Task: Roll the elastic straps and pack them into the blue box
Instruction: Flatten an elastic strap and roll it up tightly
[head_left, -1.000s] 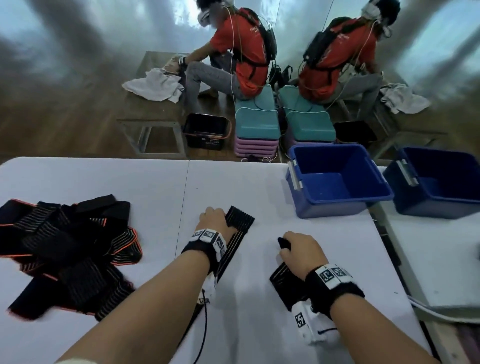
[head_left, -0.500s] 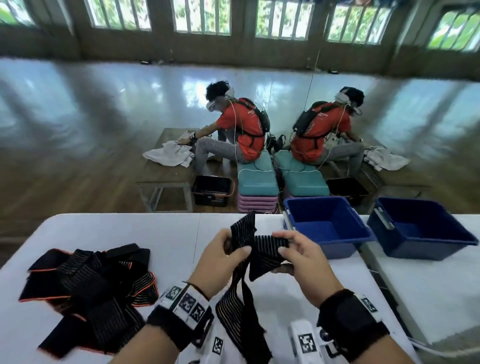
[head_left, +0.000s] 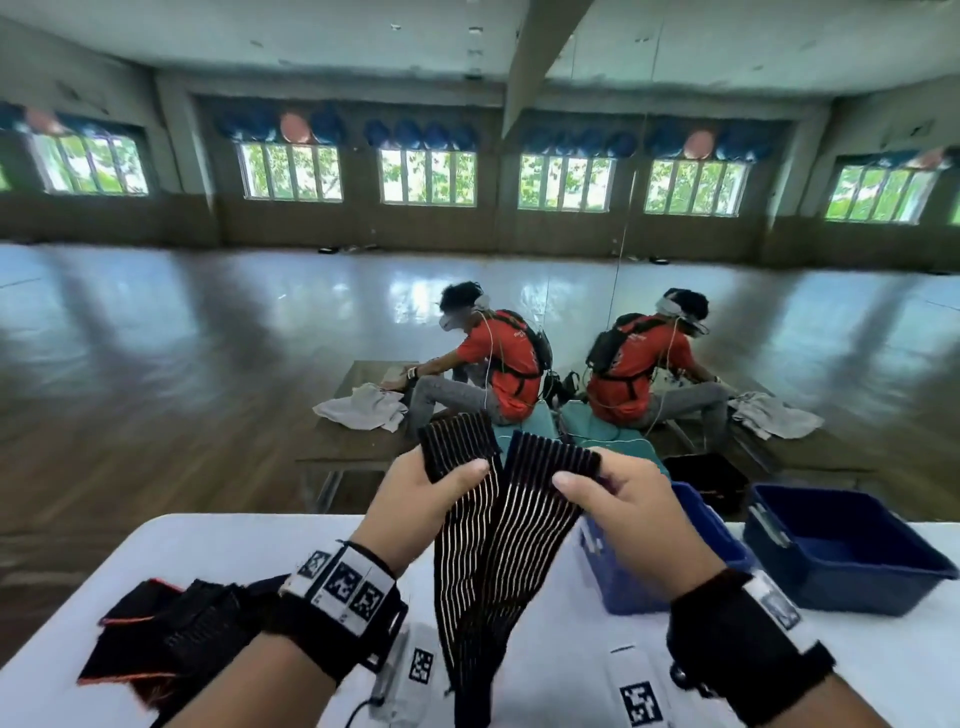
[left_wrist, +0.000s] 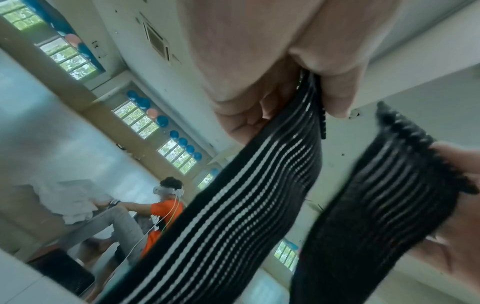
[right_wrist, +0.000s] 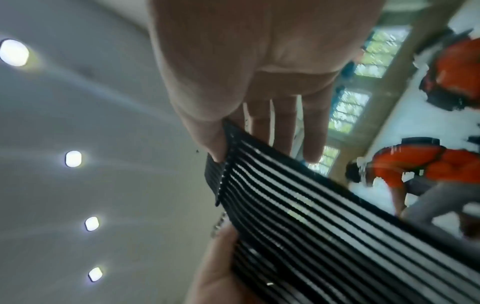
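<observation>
Sunlit windows line the far wall of a wide hall with a glossy floor, where a white table (head_left: 519, 680) stands against a mirror. Above that table, both hands are raised, each pinching one end of a single black elastic strap (head_left: 488, 551) with thin pale stripes. The left hand (head_left: 415, 499) clamps its end between thumb and fingers; the right hand (head_left: 623, 504), just beside it but not touching, pinches the other end the same way, thumb on the near face and fingers behind. The two ends stand side by side, and the strap's halves run down from them and come together low between the wrists, hanging as a long fold toward the tabletop. Both wrists wear black bands carrying printed square markers.

Just beyond and below the right hand, the blue box (head_left: 722, 545) sits on the table, largely hidden behind that hand; its mirror image shows farther right. Below and outside the left wrist lies a heap of black straps (head_left: 171, 639) with orange edging. Past the hands, a person in an orange shirt (head_left: 498, 364) and headset sits at a low wooden table handling pale cloth, doubled by the mirror.
</observation>
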